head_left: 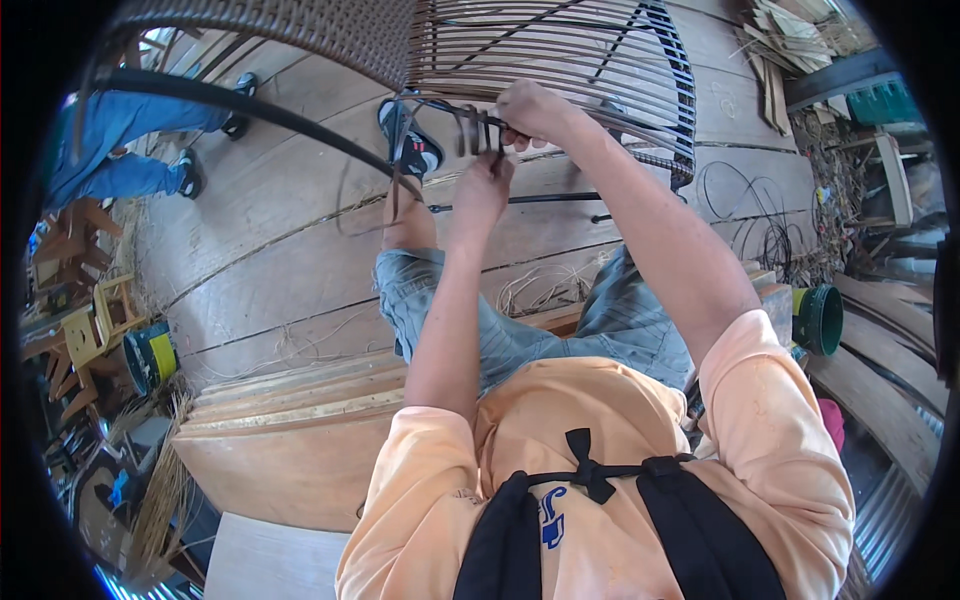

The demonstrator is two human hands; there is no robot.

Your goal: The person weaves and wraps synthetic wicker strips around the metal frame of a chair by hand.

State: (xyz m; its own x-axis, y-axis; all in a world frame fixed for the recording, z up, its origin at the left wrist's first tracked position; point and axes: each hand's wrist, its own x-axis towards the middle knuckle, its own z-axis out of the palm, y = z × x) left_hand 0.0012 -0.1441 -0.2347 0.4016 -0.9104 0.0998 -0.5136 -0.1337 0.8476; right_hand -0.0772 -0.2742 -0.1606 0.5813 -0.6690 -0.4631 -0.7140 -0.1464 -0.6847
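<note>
A chair frame of dark metal tube stands before me, its woven brown panel [330,35] at the upper left and a part strung with spaced brown strands [560,55] to the right of it. Both my hands are at the frame's near edge. My right hand [540,112] has its fingers closed on a brown weaving strand [470,130] beside the dark tube. Just below it, my left hand [482,190] pinches the same strand material, which loops around the tube. The fingertips partly hide the strand ends. A loose length of strand [345,200] hangs by the curved tube [260,115].
I sit on stacked wooden boards [290,430]. Another person's legs in blue trousers [130,175] are at the left. Coiled dark strands [755,205] lie on the plank floor at right, near a green bucket [820,320]. Wood scraps [790,45] lie at the upper right.
</note>
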